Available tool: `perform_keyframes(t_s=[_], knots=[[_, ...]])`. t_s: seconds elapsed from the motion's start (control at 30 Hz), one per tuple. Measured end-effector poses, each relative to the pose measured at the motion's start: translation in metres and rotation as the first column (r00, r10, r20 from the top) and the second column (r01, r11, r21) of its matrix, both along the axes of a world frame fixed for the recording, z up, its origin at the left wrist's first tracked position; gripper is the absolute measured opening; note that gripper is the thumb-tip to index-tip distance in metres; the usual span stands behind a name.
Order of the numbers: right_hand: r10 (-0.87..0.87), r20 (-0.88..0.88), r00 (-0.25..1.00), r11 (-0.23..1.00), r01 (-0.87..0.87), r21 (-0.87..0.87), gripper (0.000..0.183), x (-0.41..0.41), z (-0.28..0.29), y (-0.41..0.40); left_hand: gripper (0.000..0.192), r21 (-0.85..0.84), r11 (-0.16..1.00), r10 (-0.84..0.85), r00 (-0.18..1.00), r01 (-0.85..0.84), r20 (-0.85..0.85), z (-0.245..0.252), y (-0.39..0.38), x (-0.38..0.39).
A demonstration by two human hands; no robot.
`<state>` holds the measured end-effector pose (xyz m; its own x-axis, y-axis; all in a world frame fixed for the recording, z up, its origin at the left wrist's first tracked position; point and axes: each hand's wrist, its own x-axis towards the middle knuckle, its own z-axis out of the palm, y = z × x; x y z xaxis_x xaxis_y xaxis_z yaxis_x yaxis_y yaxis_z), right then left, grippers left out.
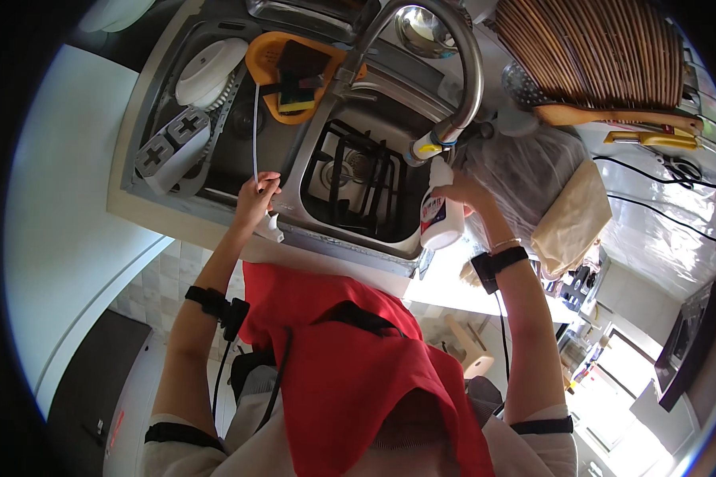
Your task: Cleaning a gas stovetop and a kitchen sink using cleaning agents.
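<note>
My left hand (255, 200) grips a white trigger spray head (269, 228) over the front rim of the sink. Its thin dip tube (255, 128) points up and away from me, out of any bottle. My right hand (468, 194) is closed around the upper part of a white plastic bottle (444, 229) that bears a printed label. The bottle is at the right end of the sink, just below the faucet's spout. Between my hands, black stove grates (364, 179) lie in the right basin (305, 206).
A curved metal faucet (474, 71) arches over the right basin. An orange tray (262, 50) with sponges (298, 89) sits over the left basin. White bowls (209, 71) and a utensil holder (173, 149) stand at the left. Chopsticks (590, 53) and a plastic bag (519, 167) are on the right.
</note>
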<state>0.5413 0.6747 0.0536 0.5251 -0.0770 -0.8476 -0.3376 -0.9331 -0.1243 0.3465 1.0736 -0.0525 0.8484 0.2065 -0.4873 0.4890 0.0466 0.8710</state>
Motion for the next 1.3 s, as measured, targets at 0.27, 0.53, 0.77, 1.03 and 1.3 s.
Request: perform_keyframes(t_s=[0.27,0.53,0.77,1.03,1.3], knots=[[0.081,-0.232,0.969,0.992,-0.102,-0.077,0.078,-0.047,0.034,-0.020,0.030,-0.035,0.999,-0.027,1.000,0.027,0.002,-0.008,-0.005,-0.004],[0.165,-0.518,0.839,0.984,-0.105,0.143,0.075,-0.072,0.059,0.006,0.031,0.010,0.998,-0.061,0.997,0.062,-0.047,0.001,-0.001,-0.008],[0.361,-0.527,0.770,0.919,-0.197,0.341,0.074,-0.078,0.053,0.076,0.031,-0.030,0.998,0.064,0.995,-0.061,0.079,-0.006,0.003,-0.020],[0.447,-0.368,0.815,0.861,-0.281,0.424,0.077,-0.052,0.077,0.167,0.031,-0.003,0.994,0.107,0.991,-0.107,0.083,-0.009,0.009,-0.025],[0.284,-0.433,0.856,0.925,-0.125,0.358,0.070,-0.033,0.072,0.147,0.031,-0.011,0.999,0.039,0.999,-0.039,-0.017,0.007,0.013,-0.020]])
